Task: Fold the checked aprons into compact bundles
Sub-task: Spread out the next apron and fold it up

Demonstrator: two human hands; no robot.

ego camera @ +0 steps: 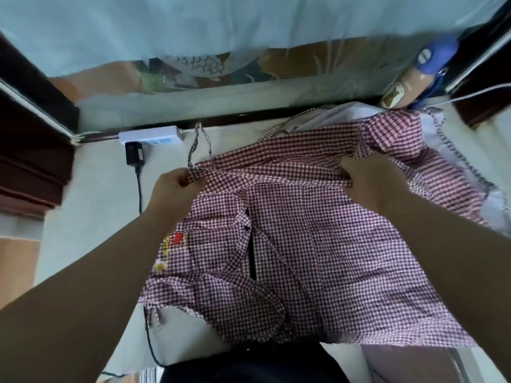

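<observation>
Head view shows a red-and-white checked apron [290,244] spread over the pale surface [91,205], filling the centre and reaching toward 3 o'clock. Left hand [172,189], at 10 o'clock of the cloth, has its fingers [184,179] pinched closed on the upper edge by a thin strap [197,145]. Right hand [367,181], at 1 o'clock, has its fingers closed on a bunched fold. A white power strip [150,134] lies at 11 o'clock, well apart.

Red-and-white checked apron [304,244], rumpled and partly doubled over, spread across pale surface, red patch and daisy motif at left edge, thin strap looping beyond far-left corner.
</observation>
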